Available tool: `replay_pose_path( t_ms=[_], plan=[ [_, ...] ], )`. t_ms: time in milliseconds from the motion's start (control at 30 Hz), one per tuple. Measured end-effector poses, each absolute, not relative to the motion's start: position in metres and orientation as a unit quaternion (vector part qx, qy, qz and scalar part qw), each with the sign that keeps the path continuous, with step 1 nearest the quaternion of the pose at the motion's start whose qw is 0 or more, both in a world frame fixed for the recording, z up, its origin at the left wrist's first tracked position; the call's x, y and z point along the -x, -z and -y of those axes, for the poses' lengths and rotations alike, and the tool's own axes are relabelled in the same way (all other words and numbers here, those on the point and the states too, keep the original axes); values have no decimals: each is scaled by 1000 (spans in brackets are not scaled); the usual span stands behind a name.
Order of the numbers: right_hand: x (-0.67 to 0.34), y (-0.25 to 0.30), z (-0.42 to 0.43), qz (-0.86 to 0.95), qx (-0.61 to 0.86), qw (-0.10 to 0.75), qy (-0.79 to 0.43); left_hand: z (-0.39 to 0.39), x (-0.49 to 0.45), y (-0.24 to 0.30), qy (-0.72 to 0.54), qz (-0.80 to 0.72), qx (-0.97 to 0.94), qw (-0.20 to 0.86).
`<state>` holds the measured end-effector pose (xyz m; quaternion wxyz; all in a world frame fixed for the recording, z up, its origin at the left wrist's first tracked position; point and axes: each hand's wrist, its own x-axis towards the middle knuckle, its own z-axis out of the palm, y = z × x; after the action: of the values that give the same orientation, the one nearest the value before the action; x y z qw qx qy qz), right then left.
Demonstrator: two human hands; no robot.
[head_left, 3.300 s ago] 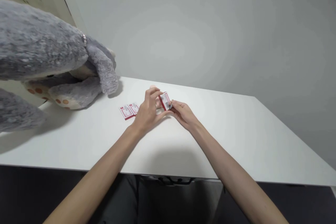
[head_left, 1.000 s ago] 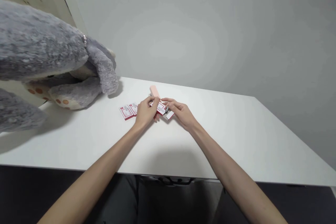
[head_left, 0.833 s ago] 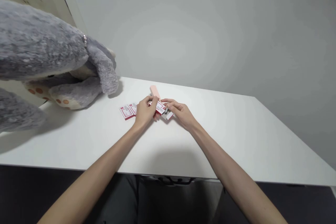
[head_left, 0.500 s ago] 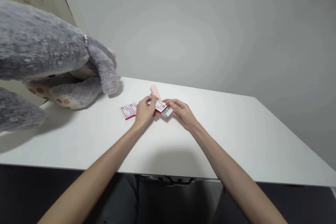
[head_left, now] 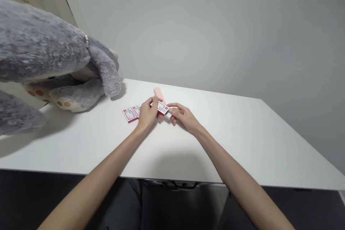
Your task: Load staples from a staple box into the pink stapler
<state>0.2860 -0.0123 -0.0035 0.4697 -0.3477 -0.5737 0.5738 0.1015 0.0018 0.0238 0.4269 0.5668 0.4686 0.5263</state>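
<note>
My left hand (head_left: 147,113) is closed around a small white-and-red cardboard box (head_left: 162,108), thumb on top and fingertips showing below. The box is held tilted above the table, its end flap (head_left: 169,115) towards the right. At that end, my right hand (head_left: 185,118) pinches the flap, thumb on top and fingers underneath. What is inside the box cannot be made out. Two similar boxes lie side by side left of my left hand: one box (head_left: 129,115) in full view, the other box (head_left: 136,110) partly covered by the hand. Behind my hands lies a long pink object (head_left: 159,93), its near end hidden.
A large grey plush toy (head_left: 88,90) sits on the left of the white table (head_left: 229,143), with a fuzzy limb reaching in from the left edge. A grey wall (head_left: 188,36) rises behind the table. Below the front edge is a dark handle (head_left: 180,185).
My right hand has closed in on the box's end, its thumb now over the flap that stood open before. My left hand keeps its hold on the box.
</note>
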Motion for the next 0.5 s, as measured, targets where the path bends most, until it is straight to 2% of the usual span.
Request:
replay_pose_path(
  t_ms=[500],
  plan=[
    [-284, -5, 18, 569, 352, 478, -568, 8, -105, -32, -452, -435, -629, 459]
  ],
)
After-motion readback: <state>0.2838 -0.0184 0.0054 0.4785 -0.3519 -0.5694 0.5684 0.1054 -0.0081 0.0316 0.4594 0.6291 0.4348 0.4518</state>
